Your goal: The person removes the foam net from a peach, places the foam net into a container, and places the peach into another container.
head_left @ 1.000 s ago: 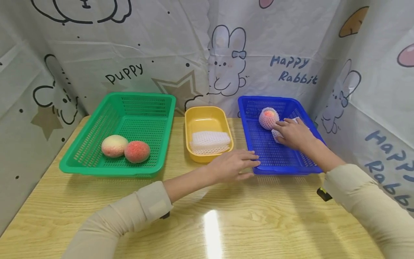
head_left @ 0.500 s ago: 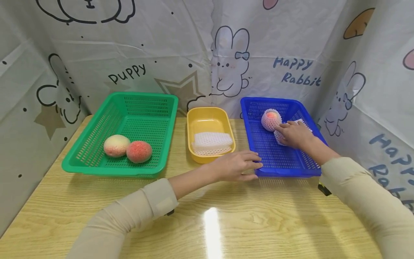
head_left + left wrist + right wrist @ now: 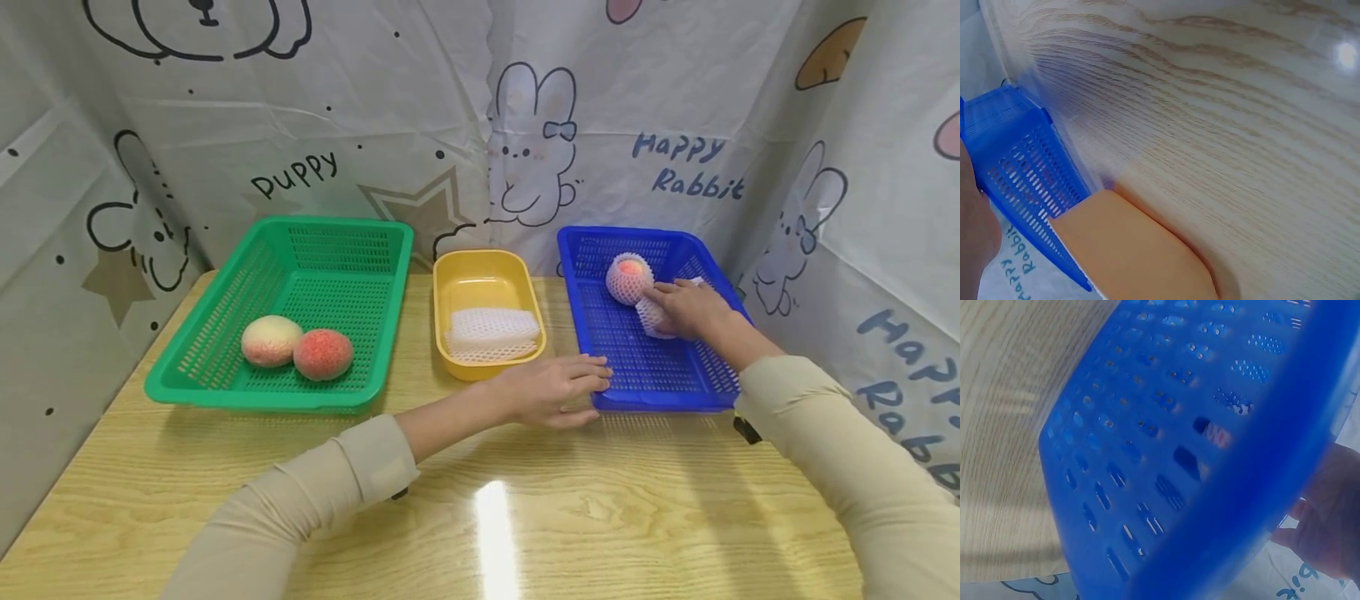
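Observation:
My right hand (image 3: 690, 310) reaches into the blue basket (image 3: 630, 398) and holds a white foam fruit net (image 3: 654, 320). The hand covers most of this net, hiding whether fruit is inside. Just left of the fingers sits a peach (image 3: 630, 279) in its own foam net. My left hand (image 3: 555, 390) lies at the basket's near left corner, fingers straight and touching its rim. The right wrist view shows part of the right hand (image 3: 1329, 519) beyond the blurred basket wall. Only part of the left hand (image 3: 975, 231) shows in the left wrist view, beside the basket.
A yellow tray (image 3: 480, 265) with white foam nets (image 3: 493, 332) stands between the baskets. At left, a green basket (image 3: 262, 402) carries two bare peaches (image 3: 323, 354), one paler. Printed cloth (image 3: 420, 100) hangs behind and beside the wooden table (image 3: 585, 500).
The head view has shifted slightly. My right hand stays at the foam net, its fingers drawn a little closer over it. The left hand stays at the basket's corner.

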A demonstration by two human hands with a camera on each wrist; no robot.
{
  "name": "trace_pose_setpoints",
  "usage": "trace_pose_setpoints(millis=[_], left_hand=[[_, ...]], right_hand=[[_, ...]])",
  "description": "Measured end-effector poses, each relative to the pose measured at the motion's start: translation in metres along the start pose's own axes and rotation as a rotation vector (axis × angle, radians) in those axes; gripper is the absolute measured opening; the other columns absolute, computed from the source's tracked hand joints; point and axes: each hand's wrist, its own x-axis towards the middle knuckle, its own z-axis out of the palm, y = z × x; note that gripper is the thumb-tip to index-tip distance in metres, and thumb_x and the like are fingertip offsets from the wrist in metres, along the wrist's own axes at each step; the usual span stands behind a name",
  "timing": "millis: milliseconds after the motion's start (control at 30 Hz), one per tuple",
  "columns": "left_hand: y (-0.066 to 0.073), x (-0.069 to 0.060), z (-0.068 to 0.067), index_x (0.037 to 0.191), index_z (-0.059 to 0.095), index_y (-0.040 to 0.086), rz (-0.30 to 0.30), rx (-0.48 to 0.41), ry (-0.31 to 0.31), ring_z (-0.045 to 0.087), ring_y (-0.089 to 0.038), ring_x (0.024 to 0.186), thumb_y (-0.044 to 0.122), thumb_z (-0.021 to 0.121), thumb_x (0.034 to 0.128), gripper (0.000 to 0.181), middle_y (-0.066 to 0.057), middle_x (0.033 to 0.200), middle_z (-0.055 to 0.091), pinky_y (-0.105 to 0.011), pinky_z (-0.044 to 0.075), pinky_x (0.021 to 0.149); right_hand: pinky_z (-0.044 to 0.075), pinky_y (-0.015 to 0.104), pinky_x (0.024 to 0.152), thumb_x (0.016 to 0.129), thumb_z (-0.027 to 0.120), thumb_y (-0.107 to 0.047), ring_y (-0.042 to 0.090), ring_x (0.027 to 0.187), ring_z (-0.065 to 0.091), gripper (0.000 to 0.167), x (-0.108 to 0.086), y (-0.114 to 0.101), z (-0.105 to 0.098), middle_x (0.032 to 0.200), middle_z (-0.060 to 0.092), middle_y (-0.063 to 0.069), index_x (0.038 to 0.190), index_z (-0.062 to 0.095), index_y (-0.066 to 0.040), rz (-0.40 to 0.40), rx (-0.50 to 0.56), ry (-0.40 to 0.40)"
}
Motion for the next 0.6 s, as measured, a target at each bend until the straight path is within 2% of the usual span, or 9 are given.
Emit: trace_pose_setpoints(millis=[100,267,367,600], left_hand=[[0.001,0.001,0.002,0.118,0.066,-0.001,-0.025,-0.014,0.034,0.053,-0.028,0.130,0.024,0.067,0.0964,0.033,-0.016,0.127,0.064,-0.025,0.025,0.115],[0.002,0.002,0.010,0.108,0.073,0.002,-0.048,0.032,0.187,0.062,-0.023,0.119,0.024,0.074,0.0918,0.026,-0.010,0.116,0.071,-0.022,0.033,0.110],[0.003,0.004,0.013,0.103,0.076,0.003,-0.064,0.058,0.247,0.065,-0.021,0.114,0.023,0.079,0.0881,0.025,-0.008,0.109,0.073,-0.020,0.037,0.107],[0.005,0.006,0.011,0.102,0.078,0.005,-0.098,0.052,0.251,0.066,-0.019,0.113,0.024,0.078,0.0894,0.022,-0.005,0.106,0.074,-0.020,0.040,0.105]], right_hand=[[0.026,0.070,0.107,0.094,0.070,-0.018,0.055,0.136,0.031,0.069,0.000,0.001,0.001,0.151,0.035,0.030,0.151,0.036,0.001,0.007,0.041,-0.031],[0.032,0.069,0.105,0.093,0.070,-0.010,0.055,0.132,0.037,0.068,0.000,-0.001,0.001,0.151,0.034,0.032,0.151,0.036,0.001,0.004,0.092,-0.045],[0.034,0.066,0.105,0.093,0.069,-0.009,0.055,0.129,0.041,0.067,0.000,-0.002,0.002,0.150,0.034,0.034,0.150,0.037,0.003,0.001,0.087,-0.035],[0.035,0.066,0.104,0.091,0.072,-0.009,0.057,0.127,0.042,0.067,0.001,0.002,0.004,0.147,0.034,0.037,0.148,0.039,0.004,0.015,0.082,-0.019]])
